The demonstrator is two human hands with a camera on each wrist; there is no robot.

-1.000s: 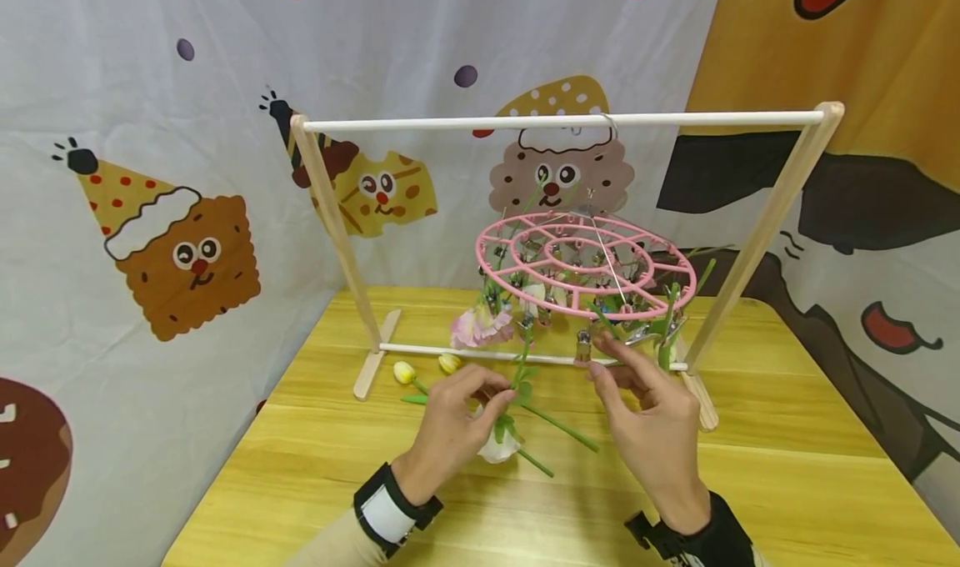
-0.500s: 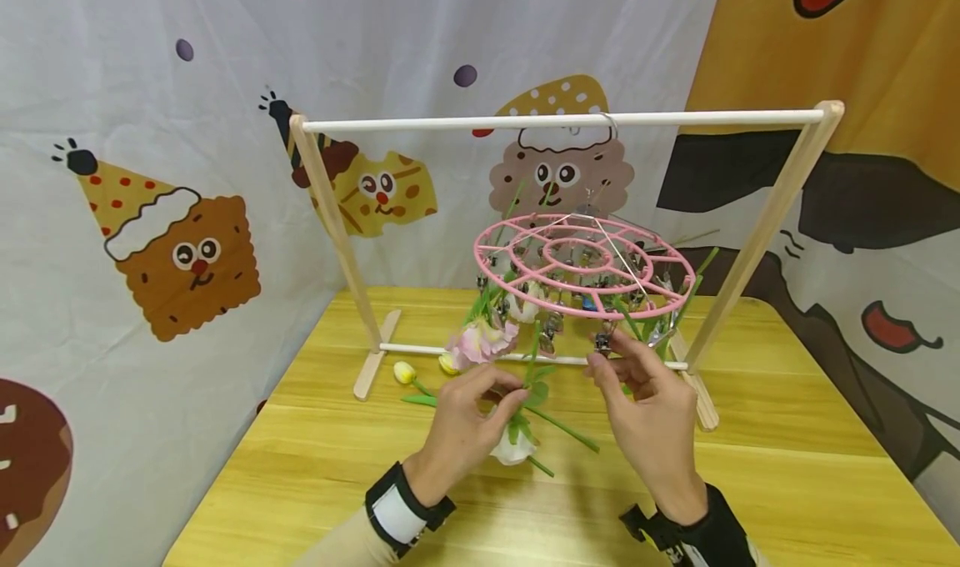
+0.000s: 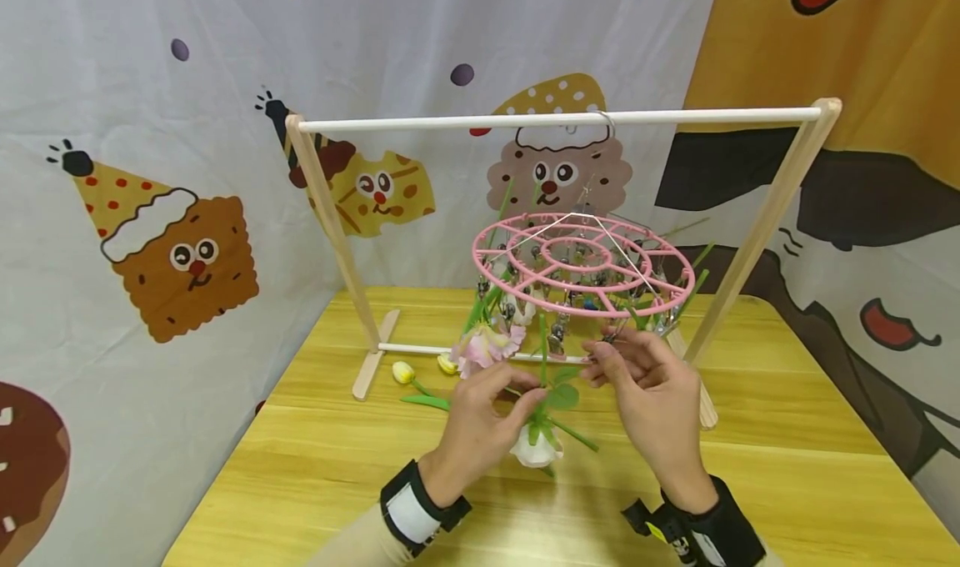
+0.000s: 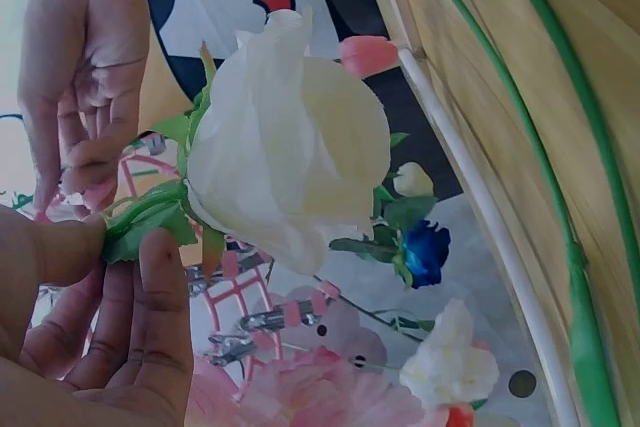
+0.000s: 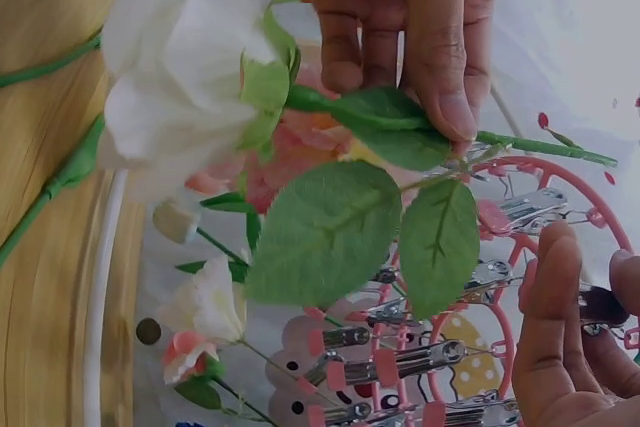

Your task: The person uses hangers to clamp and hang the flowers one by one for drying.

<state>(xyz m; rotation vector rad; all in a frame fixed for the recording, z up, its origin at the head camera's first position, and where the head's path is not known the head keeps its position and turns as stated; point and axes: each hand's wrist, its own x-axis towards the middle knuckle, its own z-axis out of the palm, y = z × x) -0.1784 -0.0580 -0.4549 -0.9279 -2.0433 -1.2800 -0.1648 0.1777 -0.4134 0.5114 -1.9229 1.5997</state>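
Note:
My left hand (image 3: 487, 404) pinches the green stem of a white rose (image 3: 536, 450), thumb against fingers. The rose hangs bloom down, its stem pointing up toward the pink round clip hanger (image 3: 577, 310). Large green leaves (image 5: 325, 232) spread from the stem in the right wrist view. Just right of the stem, my right hand (image 3: 660, 400) pinches a metal clip (image 5: 600, 307) that dangles from the hanger's front rim; fingers partly cover it. Other metal clips (image 5: 430, 357) with pink tips hang around the rings.
The hanger hooks over the white bar (image 3: 450, 122) of a wooden stand. A pink flower (image 3: 483, 346) and a blue rose (image 4: 427, 252) hang among others from it. Yellow tulips (image 3: 403, 373) lie on the wooden table (image 3: 300, 467) at left. A printed cloth (image 3: 225, 75) stands behind.
My left hand has moved right with the rose, bringing its stem closer to my right hand. The hanger has turned a little, and my right fingers have closed on a clip at its front.

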